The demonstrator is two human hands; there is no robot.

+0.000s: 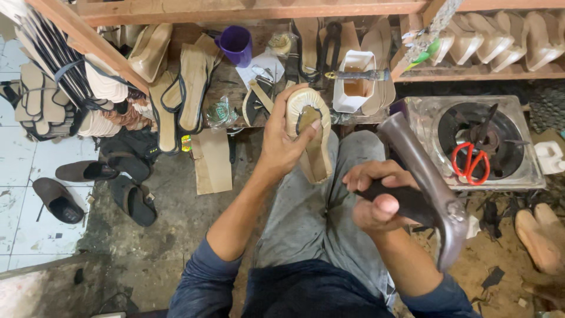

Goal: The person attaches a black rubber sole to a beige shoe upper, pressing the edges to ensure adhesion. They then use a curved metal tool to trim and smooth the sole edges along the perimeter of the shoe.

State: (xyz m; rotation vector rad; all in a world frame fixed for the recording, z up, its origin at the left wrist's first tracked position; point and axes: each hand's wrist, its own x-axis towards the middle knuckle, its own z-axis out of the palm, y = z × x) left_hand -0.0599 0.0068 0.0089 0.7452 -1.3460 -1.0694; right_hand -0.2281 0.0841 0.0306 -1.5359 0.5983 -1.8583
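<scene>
Here the left hand (281, 141) is closed around a beige shoe sole (311, 132), holding it upright over the person's lap, the thumb pressing on its dark inner part near the top. The right hand (376, 197) is lower and nearer to the body, a little apart from the sole, and its fingers are wrapped tight on the black handle of a hammer (432, 188), whose metal head points down to the right. The two hands do not touch each other. Just beyond the sole stands a white container (353, 79) with brown liquid. To the right, red scissors (471, 160) lie on a gas stove (524, 174).
</scene>
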